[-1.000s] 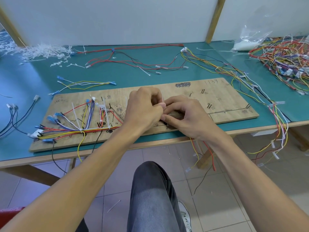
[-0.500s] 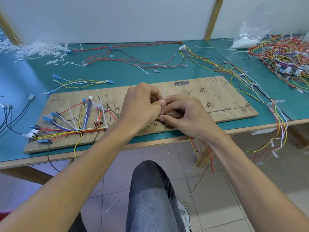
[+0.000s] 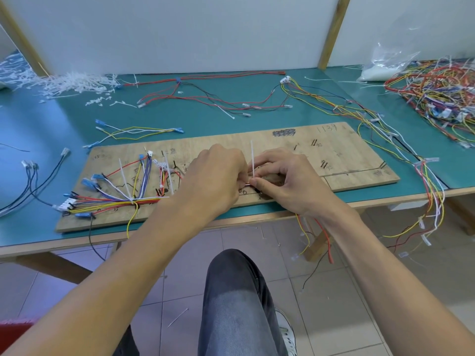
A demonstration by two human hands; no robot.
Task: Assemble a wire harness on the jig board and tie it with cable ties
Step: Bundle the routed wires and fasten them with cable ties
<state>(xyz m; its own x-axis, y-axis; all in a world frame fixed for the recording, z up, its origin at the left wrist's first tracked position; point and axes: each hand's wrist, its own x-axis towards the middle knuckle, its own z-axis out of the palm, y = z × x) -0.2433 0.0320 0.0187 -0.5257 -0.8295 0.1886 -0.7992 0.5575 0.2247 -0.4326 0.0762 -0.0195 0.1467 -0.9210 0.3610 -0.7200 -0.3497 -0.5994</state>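
Both hands meet at frame centre on the flat plywood jig board (image 3: 347,150). I see my left hand (image 3: 213,176) and right hand (image 3: 288,181) pinching a thin white cable tie (image 3: 252,158), upright, beside the multicoloured wire harness (image 3: 115,200) at left.

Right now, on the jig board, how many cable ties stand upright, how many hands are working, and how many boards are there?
Upright cable ties: 3
Hands: 2, left hand and right hand
Jig board: 1
Total: 6
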